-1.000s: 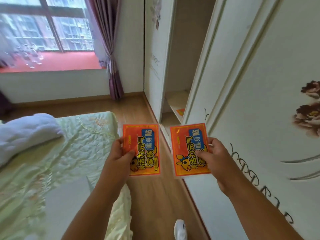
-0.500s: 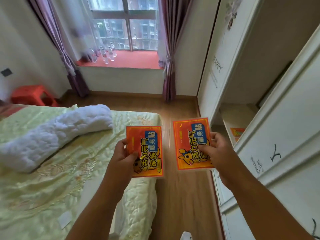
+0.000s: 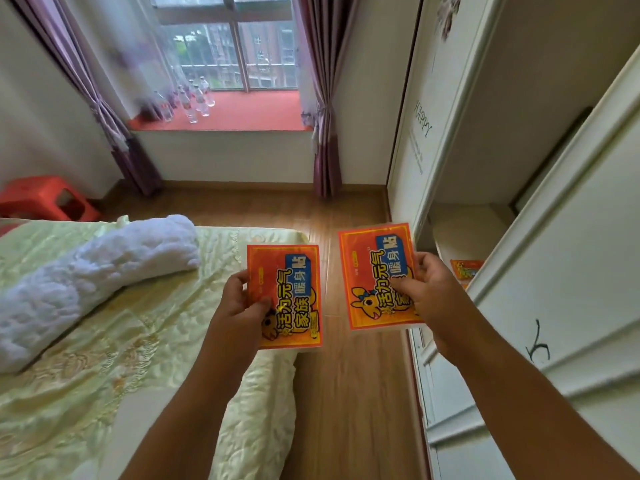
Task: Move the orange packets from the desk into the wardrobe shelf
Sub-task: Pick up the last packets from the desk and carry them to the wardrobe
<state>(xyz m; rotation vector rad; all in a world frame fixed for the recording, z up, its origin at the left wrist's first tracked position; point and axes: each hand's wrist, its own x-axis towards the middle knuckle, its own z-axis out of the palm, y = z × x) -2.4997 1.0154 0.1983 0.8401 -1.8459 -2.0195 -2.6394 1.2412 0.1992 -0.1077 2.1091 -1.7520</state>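
Packets: two orange ones, one per hand, both held flat, print facing up, over the floor (image 3: 349,393) gap btwn bed (image 3: 104,341) and wardrobe (image 3: 554,271). Left packet (image 3: 289,296) sits at 1 o'clock of left hand (image 3: 239,313); thumb pinches its lower-left part, fingers underneath. Right packet (image 3: 374,271) sits at 10 o'clock of right hand (image 3: 429,292); thumb presses on its right side, fingers curl round the right edge. Packets side by side, narrow gap, not touching; right one a bit higher in view. Third packet (image 3: 465,270) lies on the wardrobe shelf (image 3: 464,230), at 2 o'clock of right hand, partly hidden by door frame. White rolled blanket (image 3: 86,282) on bed at 9 o'clock. Red stool (image 3: 45,199) far left, bottles (image 3: 187,102) on the window ledge.
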